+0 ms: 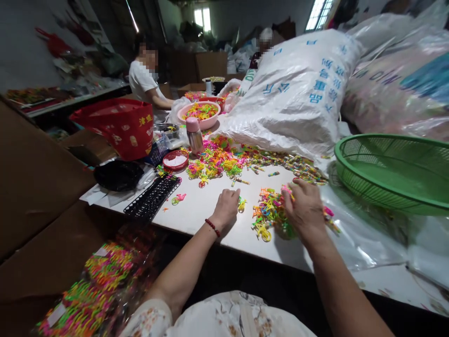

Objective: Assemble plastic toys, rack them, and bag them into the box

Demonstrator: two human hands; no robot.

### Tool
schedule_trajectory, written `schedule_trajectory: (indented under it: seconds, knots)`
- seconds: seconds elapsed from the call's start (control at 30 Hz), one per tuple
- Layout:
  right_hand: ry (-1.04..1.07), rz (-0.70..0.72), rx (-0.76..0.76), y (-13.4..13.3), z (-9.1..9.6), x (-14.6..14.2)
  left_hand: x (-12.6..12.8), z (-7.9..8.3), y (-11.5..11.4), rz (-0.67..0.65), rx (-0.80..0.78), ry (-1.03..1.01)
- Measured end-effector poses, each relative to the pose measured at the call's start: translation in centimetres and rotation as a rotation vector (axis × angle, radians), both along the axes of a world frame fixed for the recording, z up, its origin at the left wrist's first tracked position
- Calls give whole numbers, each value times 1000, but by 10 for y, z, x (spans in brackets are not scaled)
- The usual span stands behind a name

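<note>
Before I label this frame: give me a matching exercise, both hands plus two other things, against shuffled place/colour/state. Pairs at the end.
Things
1. Left hand
2. Flask
3. Right hand
4. Basket

Place, colour or state
A. At the near pile of small toys
B. Green, at the right edge of the view
C. Red bead bracelet on its wrist
D. Standing upright, pink cap on

Pairs: 1-C, 2-D, 3-A, 4-B
</note>
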State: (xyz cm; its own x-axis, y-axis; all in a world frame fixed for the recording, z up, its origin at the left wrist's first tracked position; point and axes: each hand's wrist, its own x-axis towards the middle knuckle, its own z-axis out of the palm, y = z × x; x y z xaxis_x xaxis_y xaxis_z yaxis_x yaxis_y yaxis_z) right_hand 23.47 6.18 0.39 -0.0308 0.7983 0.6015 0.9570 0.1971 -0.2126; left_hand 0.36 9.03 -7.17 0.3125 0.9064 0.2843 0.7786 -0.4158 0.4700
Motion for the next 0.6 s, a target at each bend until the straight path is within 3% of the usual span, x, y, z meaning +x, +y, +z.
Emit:
schedule_trajectory:
  seconds: [0.1,0.23,0.4,0.6]
  knots:
    - [-107,143,-278,25,-7,-46,-1,-2,-1,-4,-41,146]
    - [-155,117,-565,64,-22,-110,-11,1,-18,30,-77,237]
    - [-73,-17,-577,102,-47,-145,-32,9,-41,84,-94,146]
    - [-42,29,-612,100,-68,-156,-50,5,-50,252,-206,-63]
